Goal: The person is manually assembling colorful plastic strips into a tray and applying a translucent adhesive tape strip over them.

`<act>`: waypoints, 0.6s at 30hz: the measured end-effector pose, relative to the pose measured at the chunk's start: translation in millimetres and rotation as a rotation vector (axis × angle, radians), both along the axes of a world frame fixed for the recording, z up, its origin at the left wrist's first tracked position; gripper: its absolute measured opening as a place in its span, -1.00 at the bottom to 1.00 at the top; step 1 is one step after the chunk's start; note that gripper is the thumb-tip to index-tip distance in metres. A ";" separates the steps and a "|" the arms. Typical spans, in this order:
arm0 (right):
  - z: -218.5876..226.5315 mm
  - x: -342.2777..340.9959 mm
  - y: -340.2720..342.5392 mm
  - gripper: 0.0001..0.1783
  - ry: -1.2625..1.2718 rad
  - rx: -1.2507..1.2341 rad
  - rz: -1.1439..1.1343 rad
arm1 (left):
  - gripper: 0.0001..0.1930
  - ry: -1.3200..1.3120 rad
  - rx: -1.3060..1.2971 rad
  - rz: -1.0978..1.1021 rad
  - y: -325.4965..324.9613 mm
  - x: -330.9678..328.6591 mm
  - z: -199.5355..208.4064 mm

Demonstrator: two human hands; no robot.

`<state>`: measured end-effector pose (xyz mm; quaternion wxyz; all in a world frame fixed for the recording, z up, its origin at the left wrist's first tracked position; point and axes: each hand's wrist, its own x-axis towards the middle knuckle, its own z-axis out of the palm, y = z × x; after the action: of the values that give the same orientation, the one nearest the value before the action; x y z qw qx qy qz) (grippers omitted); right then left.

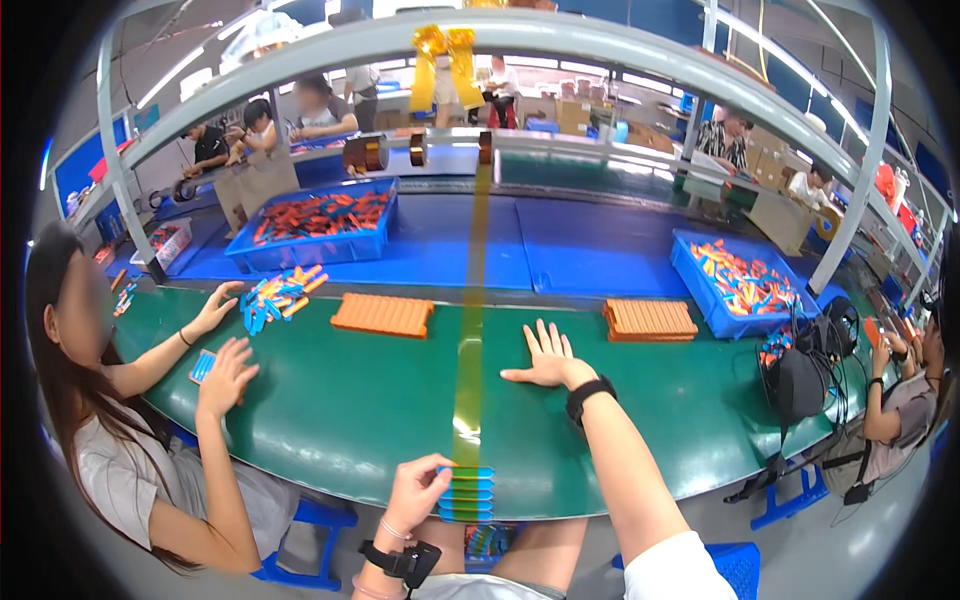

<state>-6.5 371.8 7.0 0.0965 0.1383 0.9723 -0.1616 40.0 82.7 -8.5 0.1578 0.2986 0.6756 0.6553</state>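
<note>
At the table's near edge, my left hand has its thumb and index finger pinched at the upper left end of a row of blue strips. Amber see-through tape runs across these strips and stretches away from me over the green table to a tape roll on the rail. My right hand lies palm down right of the tape with its fingers spread, holding nothing. Two orange ribbed blocks stand at the far side of the table, one on each side of the tape.
A blue bin of red pieces stands far left, and another blue bin with mixed pieces far right. Loose blue and orange pieces lie by a co-worker's hands at left. A black bag with cables sits on the right.
</note>
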 end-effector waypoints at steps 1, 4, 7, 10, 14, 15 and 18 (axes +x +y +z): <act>-3.4 -2.6 2.2 0.17 -0.015 -0.009 -0.011 | -0.89 -0.004 -0.010 -0.005 1.5 -3.3 -0.2; -5.4 -0.5 4.5 0.17 -0.014 -0.011 -0.020 | -0.91 0.008 0.022 0.005 5.9 -5.1 -4.2; -5.7 0.6 4.1 0.17 -0.011 -0.010 -0.026 | -0.93 0.010 -0.017 0.034 5.8 -3.8 -4.7; -5.5 2.2 2.9 0.17 -0.012 -0.007 -0.013 | -0.92 0.041 -0.003 0.049 4.8 -2.1 -6.8; -1.7 4.0 0.5 0.17 -0.037 0.007 -0.017 | -0.91 0.048 -0.008 0.052 5.0 -2.0 -5.8; -0.6 3.1 -0.3 0.17 -0.051 0.015 -0.018 | -0.91 0.049 -0.027 0.050 4.7 -2.3 -2.4; 1.6 1.7 -0.9 0.16 -0.075 0.030 -0.024 | -0.91 0.059 -0.047 0.040 4.1 -4.8 -5.2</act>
<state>-4.8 370.9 8.7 0.1287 0.1575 0.9686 -0.1427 35.2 86.9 -13.7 0.1317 0.3008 0.7008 0.6333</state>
